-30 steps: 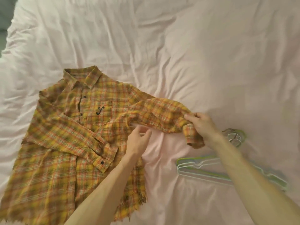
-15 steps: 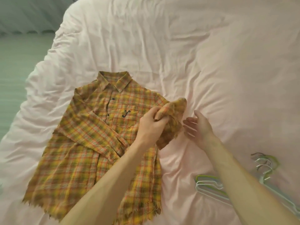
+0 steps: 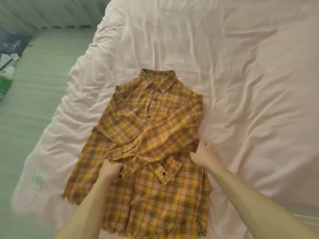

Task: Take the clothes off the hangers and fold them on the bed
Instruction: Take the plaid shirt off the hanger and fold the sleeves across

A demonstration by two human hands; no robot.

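The yellow plaid shirt lies buttoned-side up on the bed, sleeves crossed; left hand fingers pinch a cuff, right hand fingers curl round its side edge, so folding the sides inward likely comes next.

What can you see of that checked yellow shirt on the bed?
The yellow-and-orange plaid button-up shirt lies face up on the wrinkled pink bed cover, collar farthest away, dark buttons down the front, hem frayed. Both long sleeves are folded across the chest, crossing. The left hand grips one cuff; the right hand holds the shirt's side edge.
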